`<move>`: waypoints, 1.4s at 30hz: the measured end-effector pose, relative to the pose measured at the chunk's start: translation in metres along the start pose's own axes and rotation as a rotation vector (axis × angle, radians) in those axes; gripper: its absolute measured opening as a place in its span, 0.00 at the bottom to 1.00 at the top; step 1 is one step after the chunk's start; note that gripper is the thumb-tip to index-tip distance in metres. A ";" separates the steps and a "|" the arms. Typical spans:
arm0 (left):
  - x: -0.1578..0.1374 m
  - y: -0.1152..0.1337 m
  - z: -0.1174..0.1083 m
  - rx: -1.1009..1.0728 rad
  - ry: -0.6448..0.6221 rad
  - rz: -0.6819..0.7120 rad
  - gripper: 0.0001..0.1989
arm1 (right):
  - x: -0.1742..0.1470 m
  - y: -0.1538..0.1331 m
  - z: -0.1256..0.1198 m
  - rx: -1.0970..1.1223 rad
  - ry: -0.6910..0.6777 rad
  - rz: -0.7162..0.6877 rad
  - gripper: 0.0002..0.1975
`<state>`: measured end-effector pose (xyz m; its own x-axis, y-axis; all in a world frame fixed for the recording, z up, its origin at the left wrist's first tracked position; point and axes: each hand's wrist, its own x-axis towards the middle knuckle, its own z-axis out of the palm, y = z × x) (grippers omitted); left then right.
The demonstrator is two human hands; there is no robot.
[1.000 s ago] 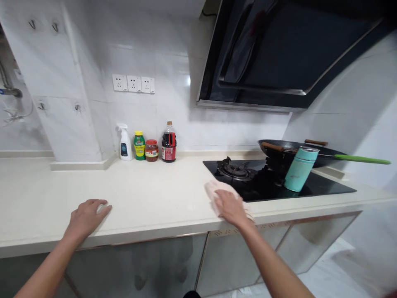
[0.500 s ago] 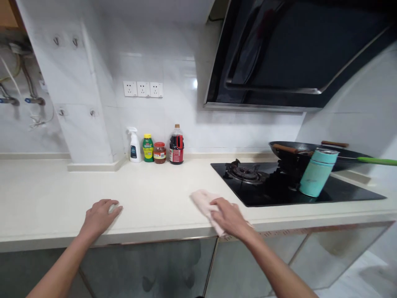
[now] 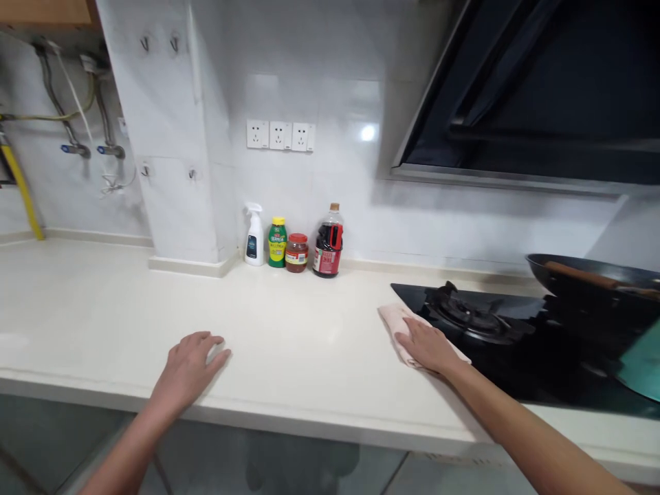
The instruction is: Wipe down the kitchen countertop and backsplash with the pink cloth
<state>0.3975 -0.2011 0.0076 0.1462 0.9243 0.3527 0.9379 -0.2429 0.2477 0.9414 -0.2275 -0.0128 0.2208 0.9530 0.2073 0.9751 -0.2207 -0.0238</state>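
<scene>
Head view: the right hand (image 3: pixel 427 344) lies flat on a pink cloth (image 3: pixel 394 320), fingers together and pressing it onto the pale surface (image 3: pixel 309 344) right at the left edge of the black hob (image 3: pixel 515 350). The cloth sits partly under the palm, one corner sticking out toward the wall and one edge touching the hob's glass. The left hand (image 3: pixel 190 364) rests palm down on the surface near its front edge, well apart from the cloth, fingers loosely spread and holding nothing; it seems to brace the body.

Judging by this, the step in hand is wiping the surface beside the hob. A next stroke would call for steady downward pressure and a sweep that keeps the cloth flat, clear of the burner (image 3: pixel 471 317) just beyond it.

At the back wall stand a spray bottle (image 3: pixel 254 236), a green bottle (image 3: pixel 277 242), a red jar (image 3: pixel 296 253) and a dark sauce bottle (image 3: pixel 328 242), close in a row. A wok (image 3: pixel 588 278) sits on the hob's far side, and a teal flask (image 3: pixel 642 368) shows at the right edge.
</scene>
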 end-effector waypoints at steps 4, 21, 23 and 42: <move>-0.003 -0.003 0.005 -0.035 0.049 0.015 0.20 | 0.065 -0.016 0.005 0.016 -0.006 0.029 0.33; -0.017 -0.006 0.024 -0.111 0.328 0.213 0.12 | 0.196 -0.289 0.026 0.134 -0.101 -0.368 0.35; -0.018 -0.003 0.021 -0.132 0.328 0.205 0.12 | 0.201 -0.323 0.024 0.144 -0.104 -0.373 0.35; -0.012 -0.001 0.027 -0.141 0.476 -0.070 0.20 | 0.020 -0.479 -0.024 0.376 -0.090 -1.102 0.25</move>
<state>0.4030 -0.2039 -0.0217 -0.1062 0.7111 0.6951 0.8838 -0.2528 0.3937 0.4785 -0.1079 0.0264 -0.7629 0.6054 0.2269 0.5824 0.7959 -0.1654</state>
